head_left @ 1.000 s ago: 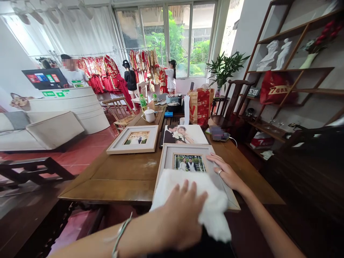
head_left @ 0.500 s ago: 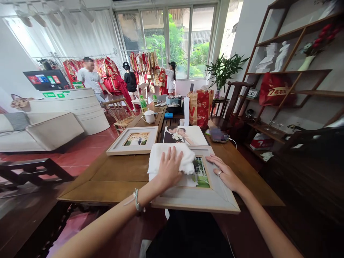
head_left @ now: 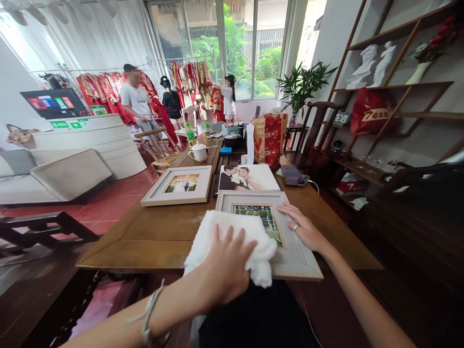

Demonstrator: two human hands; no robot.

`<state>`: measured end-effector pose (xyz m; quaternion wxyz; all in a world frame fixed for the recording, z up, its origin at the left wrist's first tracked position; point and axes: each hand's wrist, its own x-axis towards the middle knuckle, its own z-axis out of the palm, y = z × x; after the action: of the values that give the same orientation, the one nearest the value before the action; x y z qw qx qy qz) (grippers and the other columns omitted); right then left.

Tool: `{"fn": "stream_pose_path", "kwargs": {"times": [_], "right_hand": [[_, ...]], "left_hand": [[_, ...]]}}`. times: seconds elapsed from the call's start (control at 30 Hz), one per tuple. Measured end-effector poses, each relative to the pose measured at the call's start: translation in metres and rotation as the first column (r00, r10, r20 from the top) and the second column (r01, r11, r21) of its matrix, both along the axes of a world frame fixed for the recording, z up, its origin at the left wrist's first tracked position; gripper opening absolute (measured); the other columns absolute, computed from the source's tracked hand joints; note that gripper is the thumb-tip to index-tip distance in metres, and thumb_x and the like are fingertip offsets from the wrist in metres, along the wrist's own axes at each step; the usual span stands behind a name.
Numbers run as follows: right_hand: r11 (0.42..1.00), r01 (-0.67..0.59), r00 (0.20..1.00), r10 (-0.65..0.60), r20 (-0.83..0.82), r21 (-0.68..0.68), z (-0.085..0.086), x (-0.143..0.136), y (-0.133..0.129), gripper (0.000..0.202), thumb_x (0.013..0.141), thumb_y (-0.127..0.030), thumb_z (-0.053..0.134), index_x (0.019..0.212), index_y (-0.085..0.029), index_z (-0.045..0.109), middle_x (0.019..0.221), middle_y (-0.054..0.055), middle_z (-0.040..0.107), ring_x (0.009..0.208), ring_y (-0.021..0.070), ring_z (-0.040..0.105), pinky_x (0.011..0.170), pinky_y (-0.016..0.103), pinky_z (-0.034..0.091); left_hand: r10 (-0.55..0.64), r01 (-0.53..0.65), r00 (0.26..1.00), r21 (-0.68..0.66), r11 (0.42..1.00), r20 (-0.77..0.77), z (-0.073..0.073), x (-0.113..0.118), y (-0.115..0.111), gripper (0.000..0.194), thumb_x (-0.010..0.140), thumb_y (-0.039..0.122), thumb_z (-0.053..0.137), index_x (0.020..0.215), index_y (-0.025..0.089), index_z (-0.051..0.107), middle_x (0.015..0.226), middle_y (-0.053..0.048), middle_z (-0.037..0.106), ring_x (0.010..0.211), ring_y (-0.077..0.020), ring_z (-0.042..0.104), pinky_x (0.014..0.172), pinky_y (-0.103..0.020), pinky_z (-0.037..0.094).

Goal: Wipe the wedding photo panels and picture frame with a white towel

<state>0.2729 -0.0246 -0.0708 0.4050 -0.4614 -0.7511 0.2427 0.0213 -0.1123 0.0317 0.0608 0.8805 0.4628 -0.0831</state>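
A picture frame (head_left: 302, 256) with a pale grey mat and light wood edge lies at the table's near side. Its inset photo (head_left: 270, 220) shows people on green grass and is partly covered by a folded white towel (head_left: 213, 237). My left hand (head_left: 228, 261) grips this towel from above, fingers spread and pressing into it, over the frame's lower left part. Part of the towel hangs past the near edge. My right hand (head_left: 302, 227) lies with fingers stretched along the frame's right side, holding nothing.
A second framed photo (head_left: 177, 184) and a couple's photo print (head_left: 250, 178) lie beyond. Further back are a white lidded cup (head_left: 198, 152), a red patterned bag (head_left: 270, 140) and a phone (head_left: 295, 177). Several people stand by red garments; a shelf (head_left: 395, 87) rises at right.
My left hand and the towel have slid toward me across the frame, uncovering the photo's upper part. My right hand stays on the frame's right side. The standing person at left has shifted right.
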Motion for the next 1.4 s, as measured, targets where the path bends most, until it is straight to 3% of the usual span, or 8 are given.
{"fn": "stream_pose_path", "kwargs": {"times": [0.2, 0.33, 0.53, 0.73, 0.87, 1.03, 1.2, 1.4], "right_hand": [[1.000, 0.003, 1.000, -0.003, -0.002, 0.005, 0.001, 0.000, -0.001, 0.048, 0.073, -0.011, 0.042, 0.117, -0.025, 0.057, 0.131, 0.005, 0.051, 0.132, 0.0225, 0.032, 0.110, 0.048, 0.023], [1.000, 0.010, 1.000, -0.010, 0.009, -0.016, 0.002, -0.001, -0.001, 0.049, 0.073, -0.011, 0.042, 0.117, -0.025, 0.056, 0.132, 0.005, 0.050, 0.133, 0.0227, 0.031, 0.110, 0.048, 0.022], [1.000, 0.006, 1.000, -0.005, 0.011, -0.021, 0.003, 0.000, -0.001, 0.049, 0.074, -0.011, 0.042, 0.119, -0.025, 0.055, 0.133, 0.005, 0.049, 0.133, 0.0226, 0.030, 0.110, 0.049, 0.021], [1.000, 0.004, 1.000, -0.005, -0.016, -0.015, 0.000, 0.000, 0.000, 0.047, 0.073, -0.011, 0.043, 0.116, -0.025, 0.056, 0.133, 0.005, 0.049, 0.132, 0.0222, 0.031, 0.110, 0.047, 0.022], [1.000, 0.003, 0.999, -0.004, -0.041, -0.023, 0.002, -0.001, 0.000, 0.044, 0.072, -0.012, 0.043, 0.112, -0.024, 0.057, 0.132, 0.005, 0.049, 0.131, 0.0219, 0.033, 0.110, 0.045, 0.023], [1.000, -0.015, 0.999, 0.014, -0.049, -0.023, 0.000, 0.000, 0.001, 0.041, 0.073, -0.012, 0.043, 0.110, -0.023, 0.057, 0.129, 0.006, 0.051, 0.132, 0.0215, 0.031, 0.110, 0.043, 0.022], [0.999, 0.013, 1.000, -0.014, -0.024, -0.044, 0.001, -0.001, 0.000, 0.042, 0.075, -0.013, 0.043, 0.113, -0.024, 0.055, 0.134, 0.006, 0.046, 0.133, 0.0210, 0.030, 0.110, 0.042, 0.022], [0.999, 0.017, 1.000, -0.016, 0.005, -0.040, 0.006, -0.002, -0.004, 0.043, 0.075, -0.012, 0.041, 0.113, -0.023, 0.055, 0.133, 0.006, 0.046, 0.133, 0.0203, 0.030, 0.110, 0.042, 0.022]], "left_hand": [[0.103, -0.106, 0.992, -0.050, 0.993, -0.072, 0.002, -0.019, -0.030, 0.077, 0.070, 0.026, 0.054, 0.141, 0.028, 0.023, 0.146, -0.013, 0.024, 0.130, -0.0423, 0.018, 0.101, -0.065, 0.012], [0.153, -0.146, 0.987, 0.116, 0.982, -0.051, -0.011, -0.021, 0.012, 0.083, 0.067, 0.014, 0.054, 0.142, 0.026, 0.021, 0.148, -0.012, 0.020, 0.133, -0.0385, 0.009, 0.105, -0.056, 0.014], [0.024, -0.039, 0.998, 0.290, 0.956, 0.056, -0.024, -0.010, 0.089, 0.079, 0.071, 0.011, 0.050, 0.142, 0.022, 0.016, 0.149, -0.014, 0.015, 0.135, -0.0321, 0.007, 0.107, -0.051, 0.013], [-0.146, 0.139, 0.989, 0.294, 0.946, 0.001, -0.030, 0.031, 0.121, 0.075, 0.076, 0.019, 0.052, 0.142, 0.018, 0.017, 0.148, -0.015, 0.016, 0.135, -0.0362, 0.007, 0.104, -0.055, 0.016], [-0.185, 0.184, 0.983, 0.177, 0.967, -0.011, -0.020, 0.044, 0.100, 0.065, 0.079, 0.024, 0.048, 0.139, 0.016, 0.026, 0.143, -0.017, 0.028, 0.130, -0.0392, 0.021, 0.098, -0.056, 0.027], [-0.255, 0.257, 0.966, -0.036, 0.966, 0.050, 0.006, 0.046, 0.033, 0.053, 0.080, 0.026, 0.043, 0.132, 0.013, 0.039, 0.125, -0.018, 0.048, 0.115, -0.0366, 0.045, 0.086, -0.050, 0.043], [-0.394, 0.407, 0.907, -0.073, 0.910, 0.150, 0.011, 0.049, -0.020, 0.069, 0.077, 0.027, 0.054, 0.139, 0.015, 0.027, 0.140, -0.019, 0.033, 0.128, -0.0388, 0.028, 0.099, -0.053, 0.032], [-0.214, 0.186, 0.968, -0.197, 0.962, -0.132, 0.015, 0.028, -0.041, 0.077, 0.073, 0.025, 0.061, 0.139, 0.010, 0.026, 0.141, -0.028, 0.025, 0.124, -0.0462, 0.029, 0.092, -0.061, 0.035]]}}
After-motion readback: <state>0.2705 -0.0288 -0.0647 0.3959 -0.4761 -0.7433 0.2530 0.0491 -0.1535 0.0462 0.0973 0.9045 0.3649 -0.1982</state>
